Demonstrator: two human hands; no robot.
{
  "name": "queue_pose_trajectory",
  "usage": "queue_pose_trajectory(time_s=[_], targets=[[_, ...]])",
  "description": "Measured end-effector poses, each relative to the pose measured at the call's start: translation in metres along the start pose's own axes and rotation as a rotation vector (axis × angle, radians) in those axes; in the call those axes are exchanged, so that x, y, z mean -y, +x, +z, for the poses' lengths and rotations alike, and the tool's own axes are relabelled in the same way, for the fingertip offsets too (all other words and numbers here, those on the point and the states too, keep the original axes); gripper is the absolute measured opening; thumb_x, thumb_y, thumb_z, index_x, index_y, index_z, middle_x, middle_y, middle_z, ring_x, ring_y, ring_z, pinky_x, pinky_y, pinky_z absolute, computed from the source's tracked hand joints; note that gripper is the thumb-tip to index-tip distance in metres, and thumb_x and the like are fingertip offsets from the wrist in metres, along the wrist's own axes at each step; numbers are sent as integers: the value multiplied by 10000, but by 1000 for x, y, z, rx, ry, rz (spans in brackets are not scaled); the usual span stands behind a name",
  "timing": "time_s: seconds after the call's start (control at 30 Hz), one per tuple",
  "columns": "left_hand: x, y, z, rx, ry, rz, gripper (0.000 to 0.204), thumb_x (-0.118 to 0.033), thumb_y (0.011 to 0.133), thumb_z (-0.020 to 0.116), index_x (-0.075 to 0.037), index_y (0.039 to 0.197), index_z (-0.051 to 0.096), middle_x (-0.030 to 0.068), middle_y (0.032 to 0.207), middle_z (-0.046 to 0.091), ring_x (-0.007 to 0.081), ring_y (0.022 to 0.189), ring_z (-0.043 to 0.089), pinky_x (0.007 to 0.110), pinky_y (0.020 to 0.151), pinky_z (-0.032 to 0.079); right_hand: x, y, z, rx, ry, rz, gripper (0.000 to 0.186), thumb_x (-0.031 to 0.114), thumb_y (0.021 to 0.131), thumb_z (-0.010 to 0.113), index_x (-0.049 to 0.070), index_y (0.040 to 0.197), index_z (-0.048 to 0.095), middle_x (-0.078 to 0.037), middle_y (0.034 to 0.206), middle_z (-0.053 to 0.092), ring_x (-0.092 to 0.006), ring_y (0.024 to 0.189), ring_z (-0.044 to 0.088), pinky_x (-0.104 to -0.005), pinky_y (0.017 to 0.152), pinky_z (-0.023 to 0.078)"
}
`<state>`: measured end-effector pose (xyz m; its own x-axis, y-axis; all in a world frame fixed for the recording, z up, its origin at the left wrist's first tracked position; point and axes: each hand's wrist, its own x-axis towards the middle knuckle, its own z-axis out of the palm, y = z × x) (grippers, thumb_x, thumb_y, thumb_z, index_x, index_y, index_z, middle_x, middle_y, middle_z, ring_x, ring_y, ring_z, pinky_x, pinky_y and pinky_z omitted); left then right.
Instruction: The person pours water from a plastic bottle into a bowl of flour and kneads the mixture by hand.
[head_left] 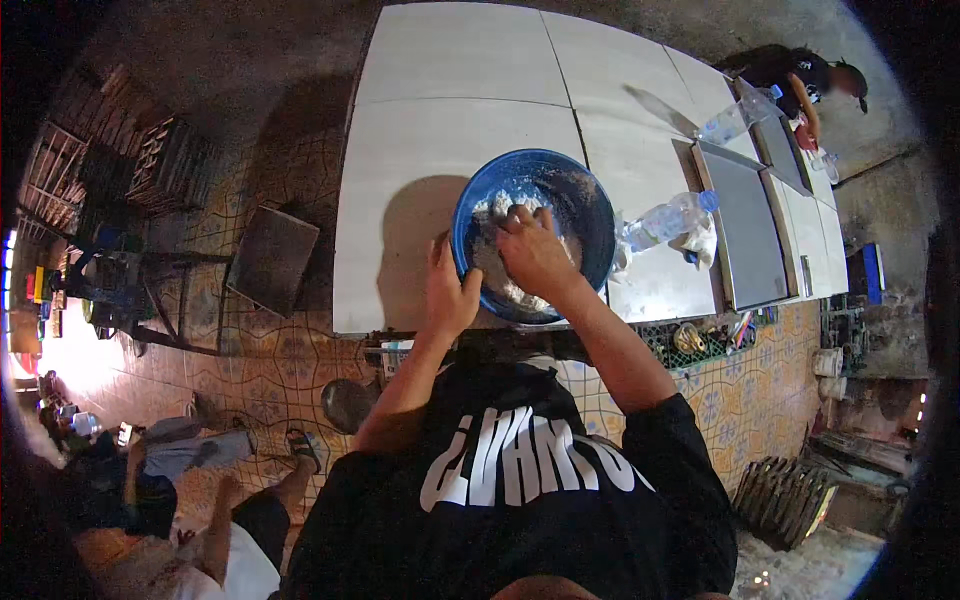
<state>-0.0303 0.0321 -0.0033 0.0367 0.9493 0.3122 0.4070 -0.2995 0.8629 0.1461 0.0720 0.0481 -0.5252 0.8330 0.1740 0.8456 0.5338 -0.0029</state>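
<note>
A round blue basin (592,215) stands on the white tiled table right in front of me. White flour (527,297) lies in its bottom, with more smeared up the inner wall. My left hand (452,295) is closed on the basin's near left rim, thumb on the inner side and fingers outside. Inside the basin, my right hand (535,252) presses into the flour with bent fingers. Some of its fingertips are hidden in the powder.
Right of the basin lie a clear plastic bottle (660,222) and a crumpled plastic bag (700,240). Beyond are a grey tray (742,235) and another bottle (735,120). A person (800,85) is at the far right; people sit at lower left. A green crate (690,345) sits below the table edge.
</note>
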Motion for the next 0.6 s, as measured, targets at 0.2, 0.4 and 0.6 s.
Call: queue_pose_trajectory(time_s=[0.2,0.4,0.6], targets=[[4,4,0,-22,8,-54,545,-43,833,585,32,1362,478,294,1286,537,486,1226,483,563,1057,394,-9,-45,-27,92,127,-84,324,103,822,646,107,1136,724,-48,1230,681,-273,1237,532,-538,1042,370],[4,5,-3,18,-11,-42,517,-48,841,575,42,1342,486,264,1213,551,474,1127,519,559,1015,415,-23,-89,-46,273,84,-15,466,64,831,634,134,1291,668,-14,1318,664,-268,1269,497,-477,989,396],[1,7,-2,40,-56,-61,511,-67,840,581,41,1331,491,267,1239,536,463,1134,530,557,991,427,-13,-83,-22,244,-99,-158,356,158,851,640,129,1203,683,-11,1233,675,-259,1313,482,-509,1004,402]])
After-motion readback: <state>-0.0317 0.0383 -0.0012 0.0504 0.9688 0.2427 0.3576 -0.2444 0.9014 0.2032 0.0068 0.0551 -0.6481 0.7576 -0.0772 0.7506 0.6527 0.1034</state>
